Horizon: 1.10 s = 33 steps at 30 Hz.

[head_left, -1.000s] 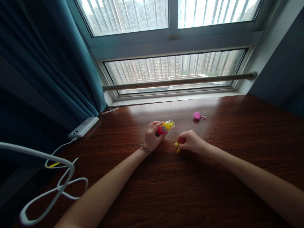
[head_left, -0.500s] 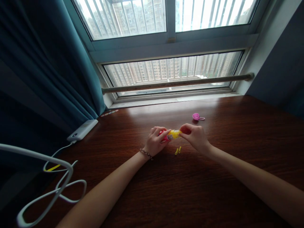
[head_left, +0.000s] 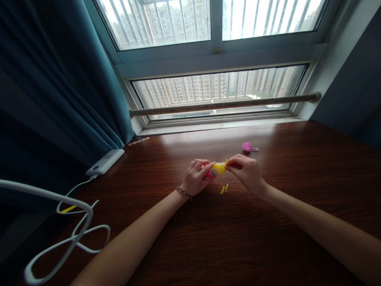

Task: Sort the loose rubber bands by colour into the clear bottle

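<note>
My left hand is closed around a clear plastic container lying on its side, with red-pink contents at the left and yellow ones at the right. My right hand pinches at the container's right end. A small yellow piece pokes up at its fingertips; most of it is hidden. Just below the container, two small yellow loop-shaped clips lie side by side on the table. Beyond my right hand sits a small pink cup with a looped handle.
The dark wood table runs back to a window with a rail across it. At the left are a white power bank, a looping white cable and a blue curtain.
My right fingertips have shifted slightly at the container's end, and a yellow tip now shows above them. My left hand keeps its hold. The whole view has moved a little.
</note>
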Each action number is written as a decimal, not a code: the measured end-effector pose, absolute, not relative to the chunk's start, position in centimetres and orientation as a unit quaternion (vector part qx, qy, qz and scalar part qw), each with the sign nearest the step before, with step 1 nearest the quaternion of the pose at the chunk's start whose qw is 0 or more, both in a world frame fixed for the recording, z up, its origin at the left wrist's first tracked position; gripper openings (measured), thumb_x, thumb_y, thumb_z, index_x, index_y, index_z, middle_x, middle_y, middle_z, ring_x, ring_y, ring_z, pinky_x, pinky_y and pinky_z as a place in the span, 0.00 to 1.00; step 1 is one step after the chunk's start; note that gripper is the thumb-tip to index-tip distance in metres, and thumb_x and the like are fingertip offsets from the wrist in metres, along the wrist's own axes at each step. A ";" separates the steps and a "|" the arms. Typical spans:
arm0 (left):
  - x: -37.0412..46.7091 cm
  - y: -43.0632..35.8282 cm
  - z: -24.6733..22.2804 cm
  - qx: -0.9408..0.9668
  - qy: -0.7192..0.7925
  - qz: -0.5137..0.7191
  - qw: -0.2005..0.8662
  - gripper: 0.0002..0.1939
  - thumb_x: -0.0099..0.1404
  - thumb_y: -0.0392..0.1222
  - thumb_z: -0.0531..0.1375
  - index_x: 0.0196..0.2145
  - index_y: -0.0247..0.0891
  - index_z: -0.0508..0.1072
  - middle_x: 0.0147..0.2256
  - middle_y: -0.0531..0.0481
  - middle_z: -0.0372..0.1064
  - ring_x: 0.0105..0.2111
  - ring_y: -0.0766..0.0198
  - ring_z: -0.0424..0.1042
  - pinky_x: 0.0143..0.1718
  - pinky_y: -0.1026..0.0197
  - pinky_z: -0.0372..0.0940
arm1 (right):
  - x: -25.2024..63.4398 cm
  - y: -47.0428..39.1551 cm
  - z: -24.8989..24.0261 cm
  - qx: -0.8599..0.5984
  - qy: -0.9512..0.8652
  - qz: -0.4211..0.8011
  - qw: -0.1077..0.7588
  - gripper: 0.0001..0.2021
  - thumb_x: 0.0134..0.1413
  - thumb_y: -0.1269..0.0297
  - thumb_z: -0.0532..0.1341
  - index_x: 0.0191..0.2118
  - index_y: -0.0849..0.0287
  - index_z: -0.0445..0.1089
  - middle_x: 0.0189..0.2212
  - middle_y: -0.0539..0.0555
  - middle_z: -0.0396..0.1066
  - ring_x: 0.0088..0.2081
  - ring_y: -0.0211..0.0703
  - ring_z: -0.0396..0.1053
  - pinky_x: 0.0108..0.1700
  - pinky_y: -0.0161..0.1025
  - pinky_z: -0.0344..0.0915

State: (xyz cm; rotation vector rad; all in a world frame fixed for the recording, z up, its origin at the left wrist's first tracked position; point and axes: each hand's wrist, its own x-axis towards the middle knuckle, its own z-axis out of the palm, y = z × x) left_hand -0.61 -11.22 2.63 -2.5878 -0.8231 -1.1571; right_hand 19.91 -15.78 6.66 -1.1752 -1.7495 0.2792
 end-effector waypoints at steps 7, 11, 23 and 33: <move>-0.7 -11.7 3.0 -0.883 -0.227 -0.391 0.123 0.21 0.57 0.42 0.60 0.50 0.42 0.64 0.41 0.44 0.66 0.40 0.59 0.63 0.42 0.54 0.61 | 19.9 -15.5 6.6 -0.564 -0.667 0.153 0.462 0.08 0.39 0.65 0.64 0.24 0.59 0.63 0.20 0.47 0.65 0.22 0.35 0.62 0.24 0.32 0.58; -0.6 -12.3 3.2 -0.888 -0.206 -0.380 0.155 0.21 0.58 0.42 0.59 0.50 0.42 0.64 0.41 0.44 0.66 0.40 0.58 0.63 0.43 0.54 0.60 | 19.8 -15.0 5.6 -0.570 -0.651 0.214 0.453 0.14 0.36 0.62 0.65 0.30 0.60 0.62 0.21 0.47 0.64 0.22 0.35 0.62 0.23 0.31 0.57; -0.1 -12.8 3.4 -0.887 -0.220 -0.376 0.150 0.21 0.58 0.44 0.58 0.49 0.40 0.63 0.41 0.44 0.67 0.40 0.58 0.65 0.44 0.53 0.58 | 19.4 -15.0 5.4 -0.514 -0.612 0.426 0.424 0.13 0.41 0.58 0.62 0.31 0.62 0.65 0.21 0.48 0.64 0.20 0.32 0.59 0.19 0.29 0.54; -0.1 -11.2 2.7 -0.771 -0.365 -0.521 -0.041 0.18 0.58 0.43 0.58 0.46 0.38 0.61 0.43 0.45 0.63 0.43 0.59 0.65 0.45 0.56 0.61 | 21.4 -14.5 8.0 -0.559 -0.649 0.350 0.379 0.13 0.45 0.53 0.60 0.28 0.60 0.64 0.21 0.49 0.64 0.19 0.34 0.61 0.19 0.31 0.56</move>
